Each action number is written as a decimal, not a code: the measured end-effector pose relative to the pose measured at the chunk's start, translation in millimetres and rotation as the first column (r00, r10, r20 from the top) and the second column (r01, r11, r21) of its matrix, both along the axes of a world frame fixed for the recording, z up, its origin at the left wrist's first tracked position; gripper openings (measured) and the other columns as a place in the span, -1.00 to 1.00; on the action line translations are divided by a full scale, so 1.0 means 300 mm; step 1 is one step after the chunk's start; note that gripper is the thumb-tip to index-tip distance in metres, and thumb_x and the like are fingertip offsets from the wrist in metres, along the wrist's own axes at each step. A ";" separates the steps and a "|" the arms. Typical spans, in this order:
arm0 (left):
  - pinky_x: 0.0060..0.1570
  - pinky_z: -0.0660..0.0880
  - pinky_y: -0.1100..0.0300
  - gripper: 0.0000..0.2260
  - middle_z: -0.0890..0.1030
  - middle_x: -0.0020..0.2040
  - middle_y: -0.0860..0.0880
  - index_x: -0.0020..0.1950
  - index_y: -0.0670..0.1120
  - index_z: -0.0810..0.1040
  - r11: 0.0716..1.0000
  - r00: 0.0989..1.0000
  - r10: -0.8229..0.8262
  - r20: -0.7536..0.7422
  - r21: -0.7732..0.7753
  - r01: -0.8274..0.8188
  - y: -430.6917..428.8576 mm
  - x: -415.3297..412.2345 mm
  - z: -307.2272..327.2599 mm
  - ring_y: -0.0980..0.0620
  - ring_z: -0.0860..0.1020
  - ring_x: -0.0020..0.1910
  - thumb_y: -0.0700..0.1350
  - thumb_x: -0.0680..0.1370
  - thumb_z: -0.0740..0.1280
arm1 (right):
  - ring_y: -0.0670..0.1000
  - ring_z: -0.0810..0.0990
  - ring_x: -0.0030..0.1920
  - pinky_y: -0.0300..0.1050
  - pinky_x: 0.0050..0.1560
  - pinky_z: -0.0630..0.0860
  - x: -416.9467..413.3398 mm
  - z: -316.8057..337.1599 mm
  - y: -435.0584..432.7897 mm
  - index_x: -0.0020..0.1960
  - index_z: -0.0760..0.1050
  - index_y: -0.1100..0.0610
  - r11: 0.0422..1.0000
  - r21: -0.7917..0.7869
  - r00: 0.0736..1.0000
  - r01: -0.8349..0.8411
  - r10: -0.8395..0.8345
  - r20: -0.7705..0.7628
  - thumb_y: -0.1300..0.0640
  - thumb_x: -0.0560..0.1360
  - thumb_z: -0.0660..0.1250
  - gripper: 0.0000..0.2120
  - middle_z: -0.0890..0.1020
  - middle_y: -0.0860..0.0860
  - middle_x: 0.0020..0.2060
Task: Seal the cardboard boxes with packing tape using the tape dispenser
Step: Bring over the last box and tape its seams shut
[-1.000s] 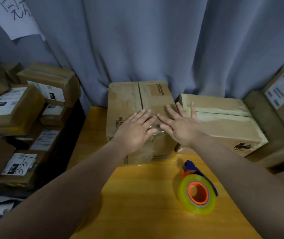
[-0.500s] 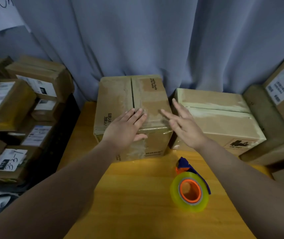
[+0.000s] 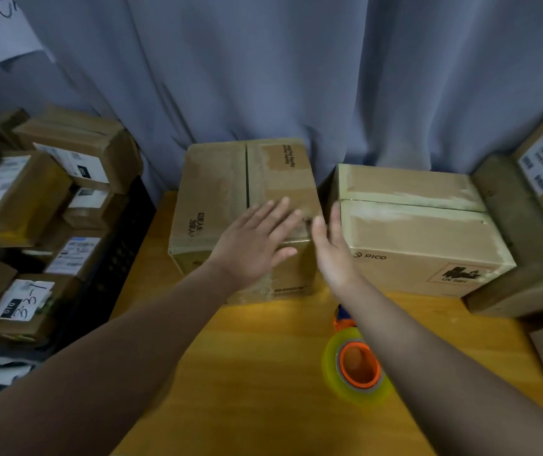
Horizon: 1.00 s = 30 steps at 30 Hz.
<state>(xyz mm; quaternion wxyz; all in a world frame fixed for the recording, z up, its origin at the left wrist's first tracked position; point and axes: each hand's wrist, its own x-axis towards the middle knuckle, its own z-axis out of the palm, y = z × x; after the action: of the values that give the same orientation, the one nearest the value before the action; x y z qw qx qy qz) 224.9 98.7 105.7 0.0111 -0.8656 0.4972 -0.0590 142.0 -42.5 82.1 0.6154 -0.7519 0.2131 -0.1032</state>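
Brown cardboard box (image 3: 217, 192) stands at the far end of the wooden table (image 3: 263, 373), its rear edge against the grey curtain (image 3: 296, 77). A dark centre seam runs front to back across its top.

Left hand (image 3: 257, 245) lies flat on the box top at the near edge. The fingers are straight and slightly spread, pointing to 1 o'clock, and they cover the near end of the seam. The thumb reaches over the front edge.

Right hand (image 3: 334, 255) stands edge-on at the box's near right corner, fingers straight and close together, holding nothing. Contact with the box cannot be confirmed.

A second box marked PICO (image 3: 428, 232) sits at 3 o'clock of the first, with only a narrow gap between them; the right hand occupies the mouth of that gap.

Tape dispenser (image 3: 355, 366) lies on the table at 5 o'clock of the brown box, well apart from it and partly hidden under the right forearm.

Bare table surface extends from the box fronts toward 6 o'clock. Stacked parcels (image 3: 33, 199) crowd the table's edge at 9 o'clock, and further cartons (image 3: 527, 225) close it off at 3 o'clock.
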 end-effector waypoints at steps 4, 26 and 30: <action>0.49 -0.15 0.09 -0.50 -0.11 0.57 -0.05 0.56 -0.10 -0.15 0.997 1.000 -0.008 0.017 0.080 0.007 -0.105 -0.031 -0.032 0.01 -0.11 0.55 0.04 0.68 -0.12 | 0.03 0.32 0.43 -0.30 0.29 0.22 0.050 -0.032 0.052 0.53 0.16 0.15 0.970 0.042 0.970 0.241 -0.240 -0.034 -0.03 0.66 0.04 -0.50 0.36 0.09 0.43; 0.50 0.00 -0.10 -0.36 0.06 0.51 0.11 0.51 0.09 0.06 0.994 0.981 -0.043 -0.189 -0.107 0.023 0.486 0.136 -0.035 0.01 -0.04 0.52 0.07 0.54 0.32 | 0.22 0.29 0.40 0.18 0.30 0.41 0.051 0.047 0.126 0.54 0.10 0.09 0.856 0.250 0.884 0.452 -0.391 -0.257 -0.13 0.65 -0.02 -0.48 0.28 0.11 0.44; 0.45 -0.29 0.02 -0.21 -0.03 0.53 0.18 0.55 0.15 -0.02 0.964 0.963 -0.258 -0.081 0.044 0.262 0.491 0.092 -0.011 0.07 -0.13 0.52 0.19 0.46 0.37 | 0.23 0.21 0.45 0.18 0.42 0.23 0.102 0.067 0.116 0.58 -0.15 0.05 0.829 0.145 0.821 0.541 -0.482 -0.307 -0.11 0.65 -0.02 -0.41 0.17 0.12 0.51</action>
<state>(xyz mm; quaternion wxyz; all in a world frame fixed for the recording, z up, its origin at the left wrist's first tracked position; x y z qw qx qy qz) 252.4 245.9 102.5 0.0082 -0.7939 0.6079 -0.0141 172.5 -7.5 102.1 0.6126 -0.5985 0.4962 -0.1421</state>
